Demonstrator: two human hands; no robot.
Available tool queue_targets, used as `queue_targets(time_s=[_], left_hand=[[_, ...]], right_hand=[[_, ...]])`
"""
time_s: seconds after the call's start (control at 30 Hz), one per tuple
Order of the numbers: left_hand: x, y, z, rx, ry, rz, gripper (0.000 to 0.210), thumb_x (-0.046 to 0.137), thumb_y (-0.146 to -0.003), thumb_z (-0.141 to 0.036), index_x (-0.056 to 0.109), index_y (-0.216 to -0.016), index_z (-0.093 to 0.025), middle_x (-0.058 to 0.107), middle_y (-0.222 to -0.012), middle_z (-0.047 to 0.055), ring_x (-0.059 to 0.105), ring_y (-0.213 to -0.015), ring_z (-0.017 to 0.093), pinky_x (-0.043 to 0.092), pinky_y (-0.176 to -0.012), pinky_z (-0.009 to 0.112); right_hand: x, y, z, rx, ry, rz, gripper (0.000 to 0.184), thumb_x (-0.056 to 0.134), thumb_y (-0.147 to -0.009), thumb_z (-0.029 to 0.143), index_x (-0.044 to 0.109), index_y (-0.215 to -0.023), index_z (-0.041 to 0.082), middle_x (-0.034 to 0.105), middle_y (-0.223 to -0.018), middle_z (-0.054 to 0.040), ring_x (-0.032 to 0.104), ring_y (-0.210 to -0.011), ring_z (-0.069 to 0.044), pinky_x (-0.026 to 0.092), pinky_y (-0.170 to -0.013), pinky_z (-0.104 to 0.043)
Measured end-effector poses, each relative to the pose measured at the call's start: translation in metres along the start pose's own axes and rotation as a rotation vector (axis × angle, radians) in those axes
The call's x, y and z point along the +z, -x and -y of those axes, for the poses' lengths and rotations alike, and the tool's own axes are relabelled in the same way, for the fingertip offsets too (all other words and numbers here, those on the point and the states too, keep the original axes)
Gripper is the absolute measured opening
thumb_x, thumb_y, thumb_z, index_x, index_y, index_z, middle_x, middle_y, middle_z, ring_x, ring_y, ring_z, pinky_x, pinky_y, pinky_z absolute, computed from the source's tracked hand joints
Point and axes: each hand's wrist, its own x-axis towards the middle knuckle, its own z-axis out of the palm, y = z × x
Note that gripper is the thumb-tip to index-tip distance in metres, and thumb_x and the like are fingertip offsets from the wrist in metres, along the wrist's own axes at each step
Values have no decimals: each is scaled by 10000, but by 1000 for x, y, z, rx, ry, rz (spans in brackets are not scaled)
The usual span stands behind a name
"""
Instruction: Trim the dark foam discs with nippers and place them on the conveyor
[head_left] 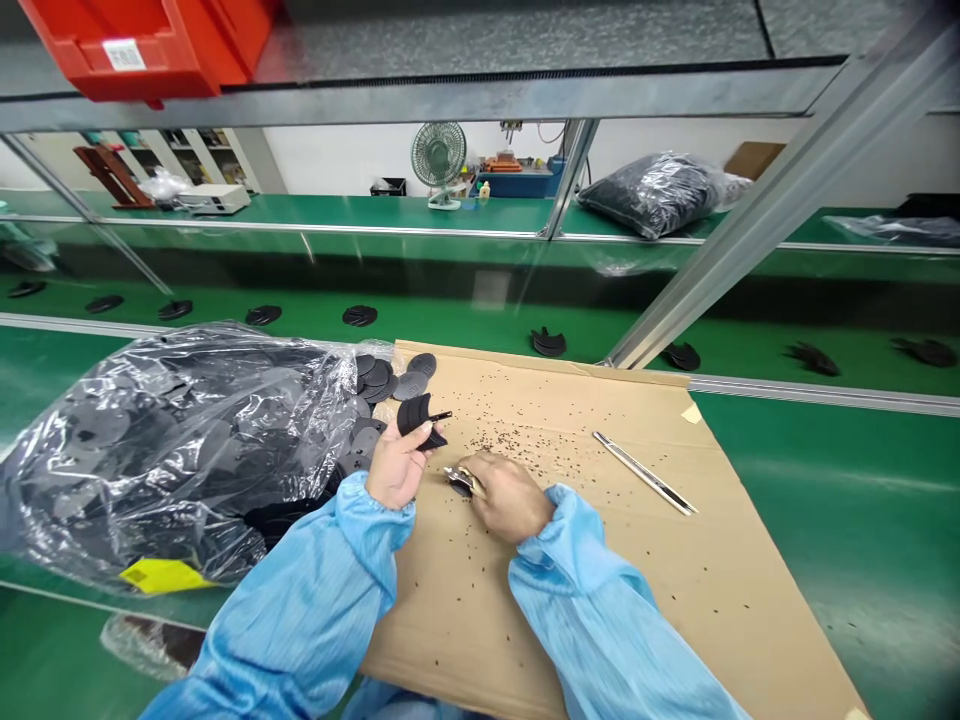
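Note:
My left hand [400, 462] is closed around a black plastic part [415, 414] with curved plates and a thin stem pointing right. Just to its right, low over the cardboard, my right hand [508, 494] grips a small silver-headed hand tool [459, 480] that looks like nippers; its handles are mostly hidden by the fingers. The tool's head and the black part are apart. Tiny black scraps [517, 440] lie scattered over the cardboard sheet [600, 590]. Loose black discs [411, 385] are heaped beyond my left hand, at the mouth of a clear plastic bag [172, 430] full of similar pieces.
A slim silver-and-white tool [645, 474] rests on the cardboard's right side. Behind, several black parts [548, 342] sit spaced along a green belt [465, 325]. A metal post [735, 230] slants up on the right. An orange bin [150, 50] stands on the shelf overhead.

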Motion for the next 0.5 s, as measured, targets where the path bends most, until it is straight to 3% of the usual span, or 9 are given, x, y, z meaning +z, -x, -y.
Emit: queue_targets(time_s=[0.1, 0.23, 0.37, 0.5], left_hand=[[1, 2, 3, 11, -77, 33, 393, 765, -651, -143, 620, -1016, -170, 682, -994, 65, 664, -844, 173, 498, -710, 263], [3, 6, 8, 32, -170, 122, 379, 769, -674, -202, 631, -1025, -163, 679, -1029, 86, 664, -834, 178, 494, -781, 300], [7, 12, 15, -6, -259, 252, 355, 749, -711, -266, 653, -1030, -143, 675, -1029, 101, 645, -854, 177, 483, -821, 310], [8, 16, 21, -46, -329, 287, 384, 815, -609, -185, 674, -964, -140, 686, -970, 69, 621, -915, 176, 467, -870, 303]], right_hand=[[-1, 4, -1, 63, -185, -136, 360, 478, -650, 57, 623, -941, 211, 644, -912, -36, 579, -855, -193, 437, -795, -299], [0, 6, -6, 250, -842, -375, 234, 566, -644, 223, 586, -877, 206, 595, -710, 6, 545, -632, -161, 453, -615, -285], [2, 1, -13, 408, -1381, -382, 322, 629, -525, 235, 561, -837, 199, 561, -643, 28, 507, -520, -132, 403, -465, -242], [5, -2, -15, 432, -1520, -355, 275, 635, -533, 209, 555, -796, 200, 559, -603, 27, 537, -512, -149, 451, -466, -266]])
